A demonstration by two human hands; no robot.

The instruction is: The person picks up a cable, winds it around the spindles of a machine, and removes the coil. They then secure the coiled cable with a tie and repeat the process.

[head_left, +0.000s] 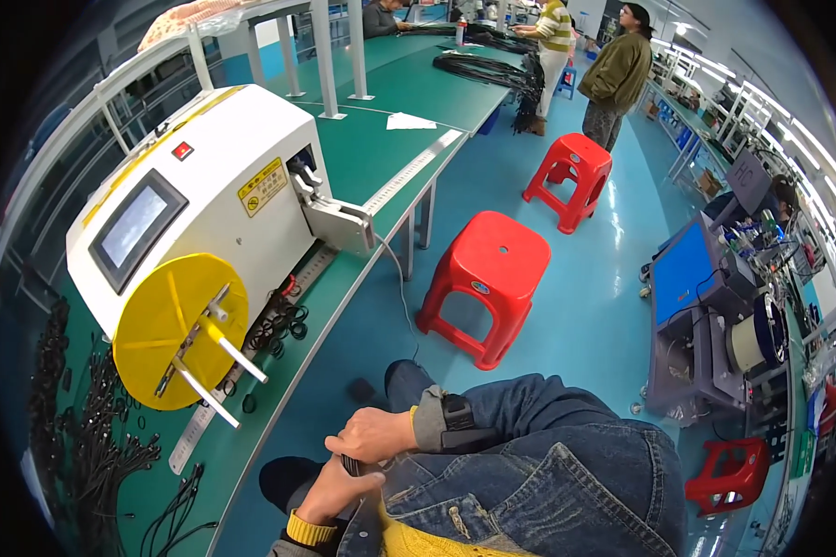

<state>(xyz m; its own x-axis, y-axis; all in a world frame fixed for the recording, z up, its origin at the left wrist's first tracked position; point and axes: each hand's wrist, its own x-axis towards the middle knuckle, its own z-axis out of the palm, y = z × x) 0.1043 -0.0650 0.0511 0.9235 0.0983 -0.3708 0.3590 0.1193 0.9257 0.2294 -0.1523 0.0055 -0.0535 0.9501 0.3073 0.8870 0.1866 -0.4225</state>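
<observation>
In front of my body, low in the view, both hands meet around a small dark, ribbed bundle (350,465) whose kind I cannot make out. My left hand (329,490), with a yellow cuff at its wrist, is closed on its lower side, the thumb pointing right. Over its upper side curl the fingers of my right hand (372,434); a black band circles that wrist. Most of the bundle is hidden by my fingers. To the left, a white machine (209,181) with a screen and a yellow disc (158,320) with metal rods stands on the green table (404,79).
Black cables (102,436) and small coils (279,325) lie on the table. Two red stools (500,255) (576,172) stand ahead, another red stool (729,473) at right. A grey cart (692,343) is on the right. People (618,70) stand farther back.
</observation>
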